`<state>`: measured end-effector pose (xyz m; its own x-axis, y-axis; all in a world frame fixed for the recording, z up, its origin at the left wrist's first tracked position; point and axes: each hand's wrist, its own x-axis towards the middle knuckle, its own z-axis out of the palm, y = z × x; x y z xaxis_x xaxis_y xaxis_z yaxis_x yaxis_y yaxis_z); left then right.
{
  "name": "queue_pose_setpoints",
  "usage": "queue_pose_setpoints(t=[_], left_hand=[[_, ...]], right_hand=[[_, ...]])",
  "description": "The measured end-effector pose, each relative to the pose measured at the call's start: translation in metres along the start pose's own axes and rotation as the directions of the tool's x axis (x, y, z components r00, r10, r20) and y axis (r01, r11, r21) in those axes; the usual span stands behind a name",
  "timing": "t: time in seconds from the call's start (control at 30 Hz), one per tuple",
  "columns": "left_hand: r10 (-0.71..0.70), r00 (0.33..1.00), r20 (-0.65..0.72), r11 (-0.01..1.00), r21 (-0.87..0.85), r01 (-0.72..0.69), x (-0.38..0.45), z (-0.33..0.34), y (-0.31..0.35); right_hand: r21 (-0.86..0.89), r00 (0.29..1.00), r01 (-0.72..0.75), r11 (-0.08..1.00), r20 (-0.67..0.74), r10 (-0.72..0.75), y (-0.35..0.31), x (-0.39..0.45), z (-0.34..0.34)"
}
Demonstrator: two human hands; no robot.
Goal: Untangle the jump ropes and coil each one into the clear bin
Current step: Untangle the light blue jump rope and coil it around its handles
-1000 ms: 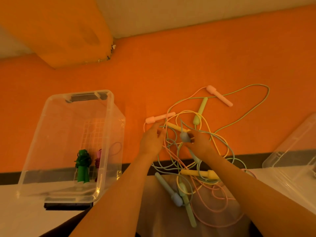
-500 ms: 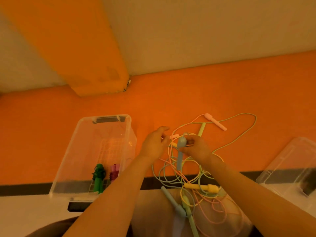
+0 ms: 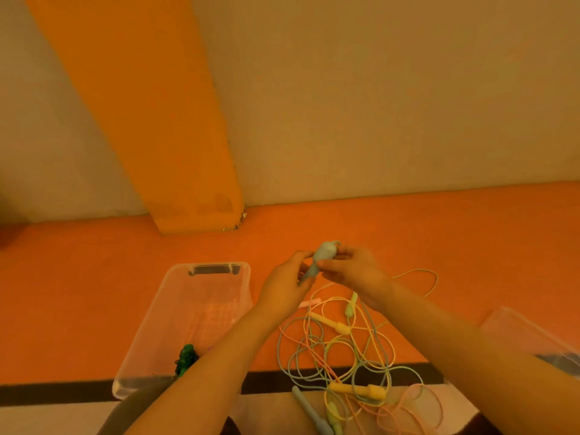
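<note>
An orange floor (image 3: 94, 309) runs back to a pale wall (image 3: 376, 105), where an orange pillar (image 3: 141, 105) slants down to meet it; a dark strip (image 3: 47, 394) crosses the near edge of the floor with a lighter surface below it. The clear bin (image 3: 201, 312) stands on the floor to the left, with a dark handle at its far rim and a green coiled rope (image 3: 185, 361) near its front corner. Part of a second clear container (image 3: 533, 337) shows at the right edge. The tangle of jump ropes (image 3: 345, 353), in pastel pink, yellow, green and blue cords with several handles, lies on the floor right of the bin, beneath the raised forearms. Above it, both hands meet around a blue-grey handle (image 3: 321, 257): the right hand (image 3: 357, 271) pinches its thick upper end between thumb and fingers, and the left hand (image 3: 284, 290) has curled fingers on its narrow lower end.
</note>
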<state>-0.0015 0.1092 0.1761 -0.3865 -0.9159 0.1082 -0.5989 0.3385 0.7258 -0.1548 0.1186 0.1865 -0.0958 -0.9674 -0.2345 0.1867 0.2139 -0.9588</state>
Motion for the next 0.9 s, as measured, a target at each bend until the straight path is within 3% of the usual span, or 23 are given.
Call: queue_pose_setpoints(t=[0.13, 0.27, 0.5, 0.73, 0.9], left_hand=[[0.067, 0.993, -0.092, 0.998, 0.020, -0.065, -0.006, -0.019, 0.014], [0.112, 0.988, -0.111, 0.994, 0.029, -0.109, -0.003, -0.027, 0.015], [0.139, 0.984, -0.111, 0.990, 0.006, -0.140, 0.020, -0.017, 0.005], [0.190, 0.969, -0.157, 0.974, -0.091, -0.205, 0.037, -0.006, 0.023], [0.233, 0.946, -0.225, 0.952, -0.145, -0.269, 0.045, -0.011, 0.036]], right_hand=[[-0.083, 0.999, -0.027, 0.996, 0.014, 0.028, -0.019, -0.014, 0.001], [-0.149, 0.996, -0.050, 0.988, -0.077, 0.039, -0.028, -0.014, -0.006], [-0.443, 0.936, 0.054, 0.895, -0.291, -0.200, -0.010, 0.017, -0.034], [-0.581, 0.981, 0.112, 0.806, -0.066, -0.184, 0.015, 0.038, -0.056], [-0.636, 0.997, 0.065, 0.769, 0.002, -0.082, 0.024, 0.046, -0.077]])
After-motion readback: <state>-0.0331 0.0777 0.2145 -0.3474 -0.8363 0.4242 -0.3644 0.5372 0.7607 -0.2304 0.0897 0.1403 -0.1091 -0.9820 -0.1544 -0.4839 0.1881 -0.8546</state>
